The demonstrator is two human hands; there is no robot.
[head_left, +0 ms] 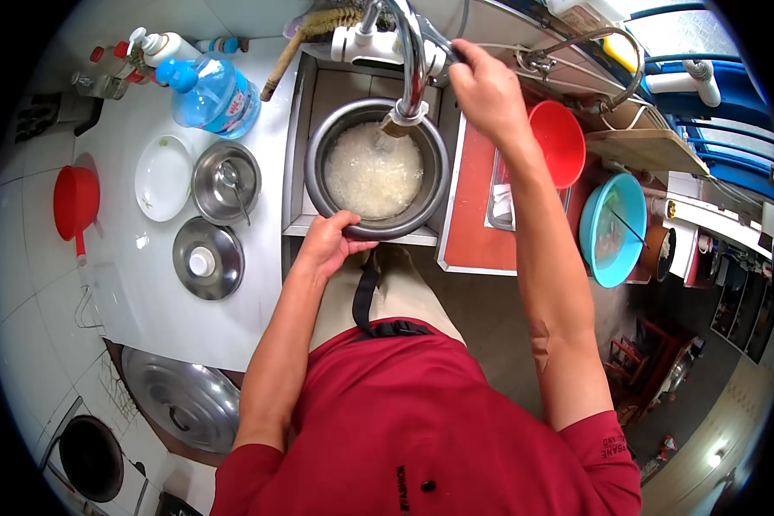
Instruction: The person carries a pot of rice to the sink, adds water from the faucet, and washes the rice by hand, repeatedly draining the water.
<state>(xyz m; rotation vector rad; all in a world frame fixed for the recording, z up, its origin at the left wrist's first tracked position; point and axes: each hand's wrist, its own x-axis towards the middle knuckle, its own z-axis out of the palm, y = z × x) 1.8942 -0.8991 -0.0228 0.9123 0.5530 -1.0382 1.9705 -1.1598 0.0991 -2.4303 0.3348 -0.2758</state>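
A round metal pot (443,172) sits in the sink with white rice (374,172) and cloudy water in it. My left hand (328,245) grips the pot's near rim, thumb on top and fingers beneath. My right hand (488,90) is closed around the dark lever handle (439,39) at the right of the faucet (414,60). The faucet's spout hangs over the pot, and water seems to run from it onto the rice. Part of the right fingers is hidden behind the hand.
Left counter: a blue-capped bottle (224,99), a white plate (163,178), a steel bowl (206,193) holding a spoon, and a steel lid (208,271). A brush (284,64) lies behind the sink (298,228). To the right are a red basin (559,142) and a turquoise basin (589,232).
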